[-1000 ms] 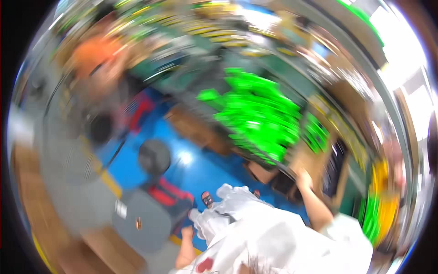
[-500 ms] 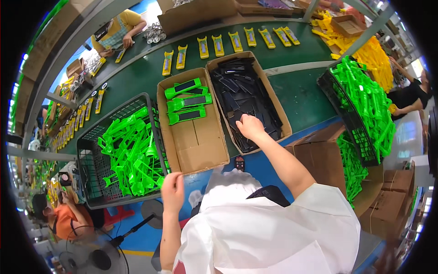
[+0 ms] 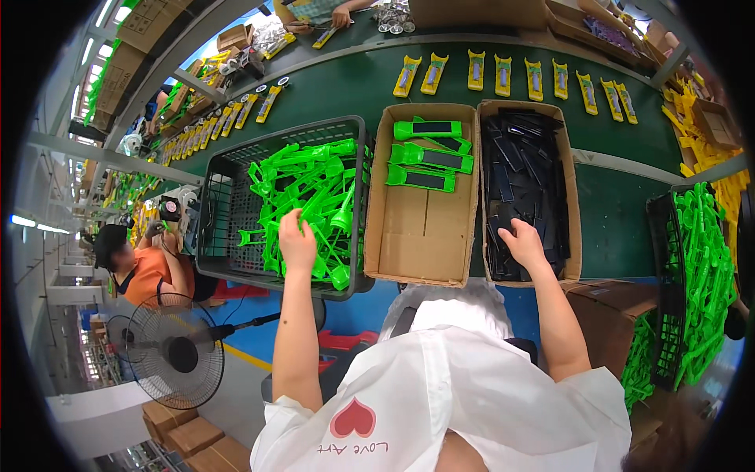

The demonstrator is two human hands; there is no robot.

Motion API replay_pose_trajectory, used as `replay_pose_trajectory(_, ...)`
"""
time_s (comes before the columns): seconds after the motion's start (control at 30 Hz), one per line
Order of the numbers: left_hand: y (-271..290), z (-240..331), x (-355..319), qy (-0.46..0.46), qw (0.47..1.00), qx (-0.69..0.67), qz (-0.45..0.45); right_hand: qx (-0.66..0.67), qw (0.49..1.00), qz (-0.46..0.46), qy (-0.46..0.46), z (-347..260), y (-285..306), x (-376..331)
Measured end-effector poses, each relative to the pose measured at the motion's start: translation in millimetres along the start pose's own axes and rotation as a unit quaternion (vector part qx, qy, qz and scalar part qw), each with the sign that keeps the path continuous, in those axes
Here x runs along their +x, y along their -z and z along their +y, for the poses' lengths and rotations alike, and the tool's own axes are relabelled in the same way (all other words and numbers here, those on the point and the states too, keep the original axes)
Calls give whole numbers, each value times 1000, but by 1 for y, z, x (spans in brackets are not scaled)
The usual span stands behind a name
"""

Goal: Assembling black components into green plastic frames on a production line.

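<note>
My left hand point(image 3: 297, 244) hangs over the near side of a black plastic crate point(image 3: 275, 135), by a pile of green plastic torch-like bodies point(image 3: 303, 185). Its fingers are slightly bent and apart, with nothing visible in them. At the near part of a cardboard box point(image 3: 572, 212), my right hand point(image 3: 524, 242) reaches to thin black rectangular panels point(image 3: 535, 169). Thumb and forefinger are spread at the panels; no panel shows lifted between them. Between crate and box stands another cardboard box point(image 3: 409, 244), holding several green bodies with black panels point(image 3: 429, 157) at its far end.
Yellow pieces point(image 3: 503, 75) stand in a row on the green table point(image 3: 621, 141). Another black crate point(image 3: 668, 291) of green parts is at right, above a carton point(image 3: 602, 307). A fan point(image 3: 182, 354) and a person in orange point(image 3: 153, 267) are at left.
The view has swung, so the boxes appear further right. My left hand has moved from the open box's near corner to over the green bodies. My right hand's fingers have spread over the panels.
</note>
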State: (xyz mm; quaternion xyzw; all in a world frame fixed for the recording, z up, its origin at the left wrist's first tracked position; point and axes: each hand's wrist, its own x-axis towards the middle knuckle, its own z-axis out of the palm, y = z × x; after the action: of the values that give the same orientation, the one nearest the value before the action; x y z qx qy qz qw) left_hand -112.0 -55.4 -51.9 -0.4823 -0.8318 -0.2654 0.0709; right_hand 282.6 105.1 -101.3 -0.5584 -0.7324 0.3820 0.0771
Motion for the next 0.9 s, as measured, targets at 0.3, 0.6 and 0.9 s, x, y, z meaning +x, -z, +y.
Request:
replay_pose_trajectory(0.3, -66, -35, 87, -27, 998, -8, -47, 93, 991, 91, -9, -14, 9, -37)
replay_pose_trajectory(0.6, -136, -79, 110, -61, 943, 224, -240, 39, 991, 118, 55, -33, -32, -53)
replay_pose_trajectory(0.9, -30, -20, 114, -211, 977, -32, 10, 254, 966, 28, -51, -78, 7, -63)
